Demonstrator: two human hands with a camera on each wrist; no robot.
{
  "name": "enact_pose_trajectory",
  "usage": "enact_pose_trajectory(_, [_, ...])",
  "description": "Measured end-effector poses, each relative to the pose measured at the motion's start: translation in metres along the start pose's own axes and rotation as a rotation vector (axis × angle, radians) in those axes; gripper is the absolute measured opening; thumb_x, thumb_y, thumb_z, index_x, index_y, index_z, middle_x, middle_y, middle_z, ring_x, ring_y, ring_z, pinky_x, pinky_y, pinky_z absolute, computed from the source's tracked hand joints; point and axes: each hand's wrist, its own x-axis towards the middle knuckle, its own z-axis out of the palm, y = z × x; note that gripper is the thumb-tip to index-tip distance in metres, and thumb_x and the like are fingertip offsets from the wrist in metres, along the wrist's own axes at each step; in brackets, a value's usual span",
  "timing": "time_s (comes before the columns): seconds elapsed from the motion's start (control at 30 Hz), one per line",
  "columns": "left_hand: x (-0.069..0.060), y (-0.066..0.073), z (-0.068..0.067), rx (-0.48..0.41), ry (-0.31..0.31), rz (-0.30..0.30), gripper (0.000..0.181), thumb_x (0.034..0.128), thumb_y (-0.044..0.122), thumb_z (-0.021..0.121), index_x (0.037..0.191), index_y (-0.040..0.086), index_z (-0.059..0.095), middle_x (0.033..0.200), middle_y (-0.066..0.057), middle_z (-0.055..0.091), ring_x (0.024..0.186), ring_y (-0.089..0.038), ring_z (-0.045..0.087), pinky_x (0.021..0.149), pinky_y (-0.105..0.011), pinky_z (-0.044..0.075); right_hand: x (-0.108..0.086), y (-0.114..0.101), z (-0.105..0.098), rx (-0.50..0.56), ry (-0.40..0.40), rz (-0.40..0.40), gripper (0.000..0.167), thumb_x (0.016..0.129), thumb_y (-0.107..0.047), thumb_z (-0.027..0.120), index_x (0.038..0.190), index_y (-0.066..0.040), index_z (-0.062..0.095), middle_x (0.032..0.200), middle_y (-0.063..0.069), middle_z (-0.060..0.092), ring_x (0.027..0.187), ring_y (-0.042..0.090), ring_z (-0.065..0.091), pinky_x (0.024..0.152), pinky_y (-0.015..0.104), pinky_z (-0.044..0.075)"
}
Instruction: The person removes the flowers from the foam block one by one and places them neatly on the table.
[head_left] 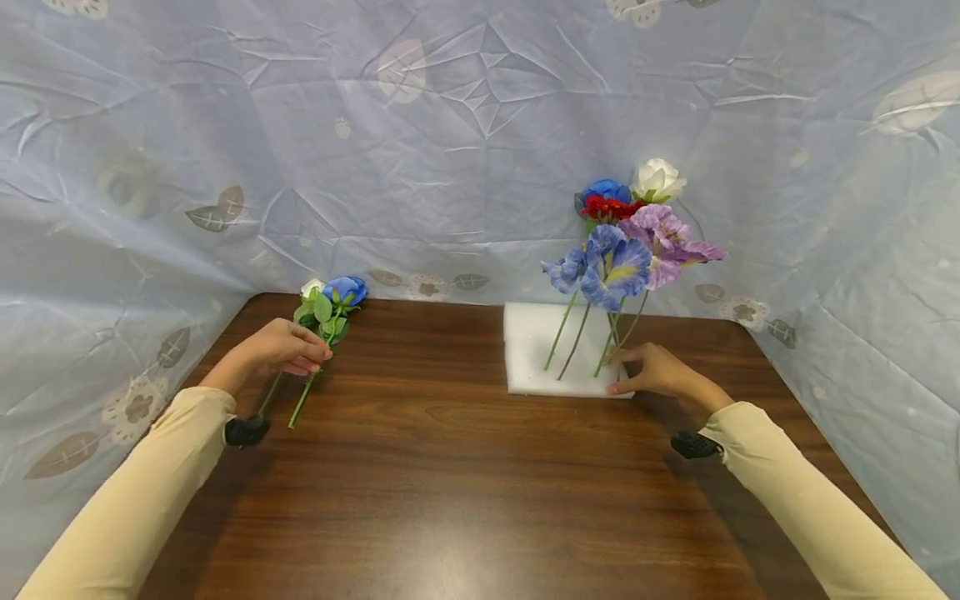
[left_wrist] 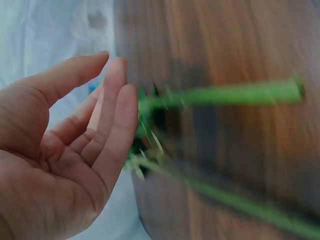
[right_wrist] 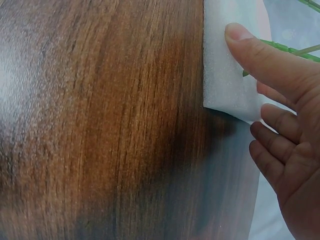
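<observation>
My left hand (head_left: pixel 288 346) is over a blue rose (head_left: pixel 345 289) and a white rose (head_left: pixel 312 287), which lie at the table's left. In the left wrist view its thumb and fingertips come close together beside a green stem (left_wrist: pixel 225 95); that stem is blurred and runs behind the fingers. My right hand (head_left: pixel 663 371) grips the right side of a white foam block (head_left: pixel 525 350), its thumb (right_wrist: pixel 250 45) on the foam. Standing in the block are a blue iris (head_left: pixel 611 267), a purple iris (head_left: pixel 663 237), a red flower (head_left: pixel 609 208), another blue rose (head_left: pixel 606 191) and another white rose (head_left: pixel 658 179).
The brown wooden table (head_left: pixel 420 483) spreads between my arms. A pale curtain (head_left: pixel 450 150) with leaf prints rises along the back and both sides. A second green stem (left_wrist: pixel 240 202) crosses low in the left wrist view.
</observation>
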Motion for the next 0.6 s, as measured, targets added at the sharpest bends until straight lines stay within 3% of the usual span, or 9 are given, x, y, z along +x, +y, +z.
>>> enact_pose_trajectory(0.23, [0.019,0.045,0.038,0.009,0.011,0.107,0.043,0.0981,0.015,0.068,0.131,-0.011,0.060,0.099,0.003,0.076,0.087,-0.015,0.074,0.087,-0.039,0.063,0.000,0.002,0.000,0.010,0.009,0.003,0.060,0.078,-0.034,0.090,0.126,-0.003,0.072,0.138,0.026,0.059,0.129,0.050,0.055,0.105,0.062,0.047])
enact_pose_trajectory(0.43, [0.044,0.081,0.089,-0.075,-0.011,0.234,0.034,0.0969,0.012,0.069,0.124,-0.008,0.066,0.106,-0.015,0.077,0.096,-0.033,0.076,0.089,-0.049,0.062,0.000,0.003,0.000,0.007,0.019,0.001,0.059,0.077,-0.034,0.090,0.125,-0.003,0.073,0.139,0.026,0.058,0.130,0.051,0.054,0.106,0.063,0.047])
enact_pose_trajectory(0.6, [0.064,0.108,0.135,-0.118,-0.055,0.298,0.030,0.0947,0.010,0.072,0.120,-0.006,0.069,0.116,-0.027,0.073,0.097,-0.036,0.076,0.093,-0.055,0.059,0.000,0.004,0.001,0.007,0.017,0.002,0.060,0.077,-0.034,0.090,0.125,-0.003,0.072,0.139,0.026,0.058,0.129,0.050,0.055,0.105,0.062,0.048])
